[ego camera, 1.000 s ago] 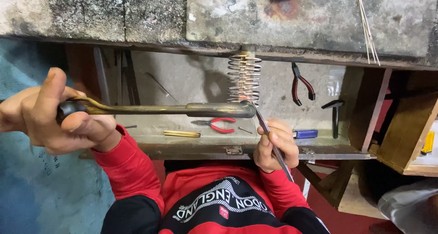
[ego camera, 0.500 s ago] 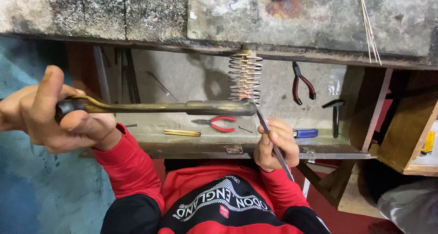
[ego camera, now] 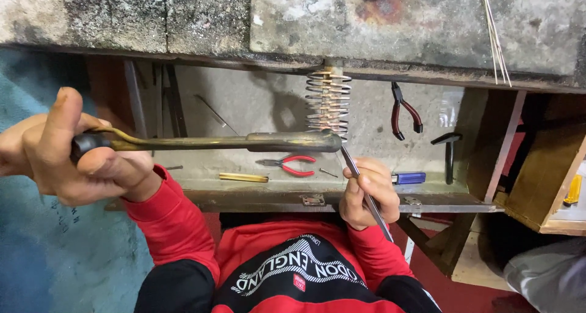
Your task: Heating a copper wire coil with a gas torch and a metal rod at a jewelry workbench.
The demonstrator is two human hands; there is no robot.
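Note:
My left hand (ego camera: 73,154) grips the black handle of a long brass torch (ego camera: 244,143) held level, its thick nozzle ending just below a stack of thin copper wire rings (ego camera: 328,102) on a post at the bench edge. My right hand (ego camera: 366,191) pinches slim metal tweezers (ego camera: 365,191), their tip raised toward the bottom rings next to the torch's nozzle. Both sleeves are red.
On the grey tray (ego camera: 256,99) below lie red-handled pliers (ego camera: 292,164), a brass rod (ego camera: 244,177), a blue lighter (ego camera: 409,178) and a small hammer (ego camera: 448,148). Another pair of red pliers (ego camera: 403,113) lies farther back. Thin wires (ego camera: 494,32) rest on the stained stone bench (ego camera: 183,14). Wooden drawers (ego camera: 543,179) stand at right.

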